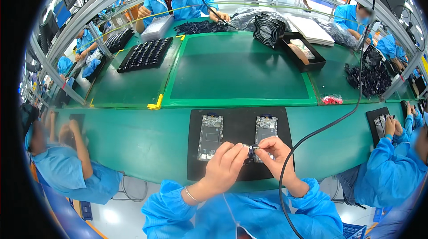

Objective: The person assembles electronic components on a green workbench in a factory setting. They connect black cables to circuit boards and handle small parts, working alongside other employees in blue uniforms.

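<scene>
**Pinching a tiny dark part over the black mat**

Holding a small dark component (252,150) between fingertips, both hands meet at lower centre of the frame, just above the near edge of a black work mat (196,167). The left hand (226,164) curls round with thumb and forefinger closed toward the part; the right hand (275,152) pinches it from the other side, its grip closed on the piece as well. The part is too small and too covered by fingers to say what it is; it may be a little connector or bracket.

Two phone frames lie flat on the mat: the left frame (210,136) sits apart from the hands, while the right frame (266,131) lies just above and behind the fingertips, its lower end hidden by them.

Judging by its size, the component is very light and stiff, easily dropped and likely fragile, so a fingertip pinch at its edges suits it better than any squeeze across its face. The frames look thin, rigid and light; their long side edges seem the safest hold, away from the exposed inner parts.

A black cable (312,136) curves down from the upper right past the right wrist across the green tabletop (142,141).
</scene>
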Demonstrator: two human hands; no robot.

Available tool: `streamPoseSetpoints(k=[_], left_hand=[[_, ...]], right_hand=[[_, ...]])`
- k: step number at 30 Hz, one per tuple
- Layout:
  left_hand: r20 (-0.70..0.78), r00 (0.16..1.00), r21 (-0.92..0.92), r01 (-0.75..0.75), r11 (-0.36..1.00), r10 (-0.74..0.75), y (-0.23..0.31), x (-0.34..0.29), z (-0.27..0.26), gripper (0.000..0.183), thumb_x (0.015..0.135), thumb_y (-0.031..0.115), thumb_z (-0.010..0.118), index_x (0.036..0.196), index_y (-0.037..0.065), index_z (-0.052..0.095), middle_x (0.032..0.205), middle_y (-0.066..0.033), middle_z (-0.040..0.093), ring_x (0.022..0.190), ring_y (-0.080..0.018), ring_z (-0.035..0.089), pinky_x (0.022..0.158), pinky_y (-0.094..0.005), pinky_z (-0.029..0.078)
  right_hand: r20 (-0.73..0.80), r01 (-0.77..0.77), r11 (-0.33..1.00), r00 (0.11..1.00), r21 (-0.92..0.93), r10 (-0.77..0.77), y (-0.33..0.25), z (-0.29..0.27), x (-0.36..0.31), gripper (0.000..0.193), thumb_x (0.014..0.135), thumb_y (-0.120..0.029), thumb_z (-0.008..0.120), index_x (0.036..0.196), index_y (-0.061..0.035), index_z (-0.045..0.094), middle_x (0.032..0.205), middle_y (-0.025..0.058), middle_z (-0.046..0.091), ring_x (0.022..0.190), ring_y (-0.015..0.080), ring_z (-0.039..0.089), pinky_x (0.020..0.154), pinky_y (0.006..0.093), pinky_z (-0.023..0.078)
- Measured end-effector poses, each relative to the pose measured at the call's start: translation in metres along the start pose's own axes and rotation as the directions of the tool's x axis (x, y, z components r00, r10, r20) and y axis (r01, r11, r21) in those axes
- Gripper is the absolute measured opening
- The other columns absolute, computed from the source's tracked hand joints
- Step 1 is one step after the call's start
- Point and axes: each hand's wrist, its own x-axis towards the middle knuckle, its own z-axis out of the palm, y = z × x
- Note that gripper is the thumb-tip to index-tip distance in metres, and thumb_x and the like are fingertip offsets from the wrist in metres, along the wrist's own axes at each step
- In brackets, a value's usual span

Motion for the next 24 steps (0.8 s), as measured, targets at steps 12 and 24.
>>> streamPoseSetpoints(k=[12, 24], left_hand=[[0.503, 0.821, -0.1, 0.366, 0.925, -0.271, -0.069, 0.042, 0.051, 0.054, 0.067, 0.017, 0.078, 0.114, 0.004, 0.053, 0.109, -0.0142, 0.054, 0.103, -0.0353, 0.049, 0.088, -0.0415, 0.043], [0.614, 0.777, -0.272, 0.377, 0.886, -0.142, -0.031, 0.072, 0.116, 0.052, 0.067, 0.018, 0.077, 0.112, 0.005, 0.055, 0.11, -0.0121, 0.054, 0.104, -0.0303, 0.051, 0.089, -0.0387, 0.044]], right_hand=[[-0.032, -0.133, 0.988, 0.991, -0.082, 0.131, 0.05, -0.058, 0.055, 0.025, 0.089, -0.016, 0.061, 0.107, 0.0001, 0.056, 0.097, 0.0098, 0.064, 0.087, 0.0152, 0.063, 0.078, 0.0286, 0.051], [-0.142, -0.273, 0.957, 0.956, -0.097, 0.258, 0.074, -0.102, 0.044, 0.032, 0.092, -0.017, 0.056, 0.116, 0.0034, 0.054, 0.101, 0.0102, 0.064, 0.087, 0.0153, 0.064, 0.076, 0.0261, 0.051]])
